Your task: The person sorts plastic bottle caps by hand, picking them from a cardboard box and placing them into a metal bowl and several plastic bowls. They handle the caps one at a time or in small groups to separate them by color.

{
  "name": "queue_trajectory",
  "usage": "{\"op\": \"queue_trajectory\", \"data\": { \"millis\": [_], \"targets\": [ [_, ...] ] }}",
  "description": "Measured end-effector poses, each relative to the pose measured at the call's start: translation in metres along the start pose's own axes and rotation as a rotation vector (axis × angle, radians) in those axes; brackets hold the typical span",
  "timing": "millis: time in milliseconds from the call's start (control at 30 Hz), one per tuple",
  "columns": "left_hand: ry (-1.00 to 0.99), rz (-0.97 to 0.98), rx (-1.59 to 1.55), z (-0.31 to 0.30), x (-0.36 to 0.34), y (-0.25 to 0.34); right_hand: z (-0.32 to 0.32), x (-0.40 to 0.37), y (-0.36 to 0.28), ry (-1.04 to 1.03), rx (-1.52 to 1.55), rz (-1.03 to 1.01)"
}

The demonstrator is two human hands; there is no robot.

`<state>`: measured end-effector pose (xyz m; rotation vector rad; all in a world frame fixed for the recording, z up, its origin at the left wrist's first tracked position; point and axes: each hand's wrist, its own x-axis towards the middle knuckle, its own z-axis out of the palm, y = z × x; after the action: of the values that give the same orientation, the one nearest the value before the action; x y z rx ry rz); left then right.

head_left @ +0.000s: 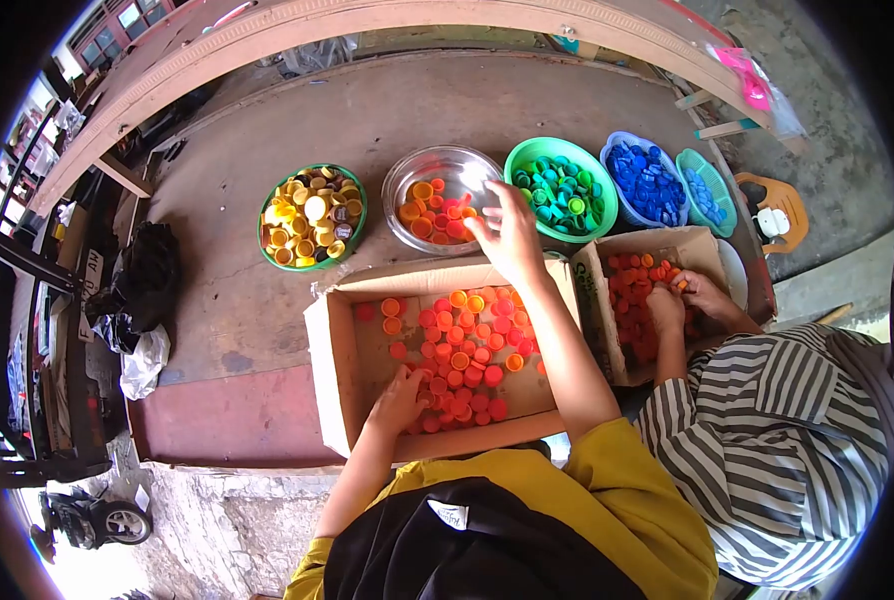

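The right hand (507, 235), fingers apart, is hovering by the steel bowl (392, 195). The left hand (398, 402) is touching red caps (462, 405) inside the cardboard box (332, 375); its grip is unclear.

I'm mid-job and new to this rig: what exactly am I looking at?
There is no robot: a person works bare-handed, and the one picture comes from a camera on their head, looking down. On the table, the left hand reaches among red and orange caps in a cardboard box. The right hand is at the metal bowl of similar caps. I can't tell whether either grips one. Other containers hold yellow caps, green caps and blue caps. A co-worker reaches into another box.
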<state>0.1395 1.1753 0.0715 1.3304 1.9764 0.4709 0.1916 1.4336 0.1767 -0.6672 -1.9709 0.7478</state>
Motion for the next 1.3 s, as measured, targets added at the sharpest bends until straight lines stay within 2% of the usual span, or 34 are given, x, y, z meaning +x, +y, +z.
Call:
{"op": "queue_trajectory", "data": {
  "millis": [67, 133, 200, 267, 333, 400, 500, 667, 900, 1000, 1100, 1300],
  "targets": [
    [-0.014, -0.010, -0.009, -0.002, 0.000, 0.003, -0.019, -0.010, -0.018, -0.015, 0.003, 0.037],
    [0.013, 0.002, -0.008, -0.001, 0.003, 0.002, -0.043, -0.033, -0.012, -0.127, -0.128, 0.001],
    [0.000, -0.002, -0.011, -0.001, 0.005, 0.002, -0.065, -0.067, -0.002, -0.268, -0.340, 0.082],
    [-0.036, -0.018, -0.018, -0.006, 0.008, 0.007, -0.076, -0.108, 0.021, -0.504, -0.624, 0.322],
    [0.001, 0.003, 0.012, -0.003, 0.011, 0.004, -0.082, -0.140, 0.032, -0.734, -1.019, 0.149],
    [0.024, 0.018, 0.021, -0.003, 0.011, 0.005, -0.081, -0.157, 0.039, -0.884, -0.879, 0.528],
    [0.026, 0.028, 0.008, -0.005, 0.011, 0.005, -0.071, -0.174, 0.043, -0.786, -0.872, 0.524],
    [-0.008, 0.024, 0.017, -0.008, 0.010, 0.009, -0.061, -0.173, 0.041, -0.846, -0.962, 0.540],
    [-0.025, 0.020, 0.024, -0.009, 0.011, 0.009, -0.061, -0.184, 0.052, -0.713, -1.009, 0.285],
    [-0.023, 0.022, 0.025, -0.007, 0.011, 0.008, -0.063, -0.184, 0.045, -0.757, -0.950, 0.176],
    [-0.022, 0.032, -0.002, -0.005, 0.012, 0.004, -0.058, -0.187, 0.042, -0.822, -0.952, 0.164],
    [0.017, 0.063, -0.048, -0.008, 0.010, 0.006, -0.058, -0.187, 0.052, -0.818, -0.844, 0.156]
  ]
}}
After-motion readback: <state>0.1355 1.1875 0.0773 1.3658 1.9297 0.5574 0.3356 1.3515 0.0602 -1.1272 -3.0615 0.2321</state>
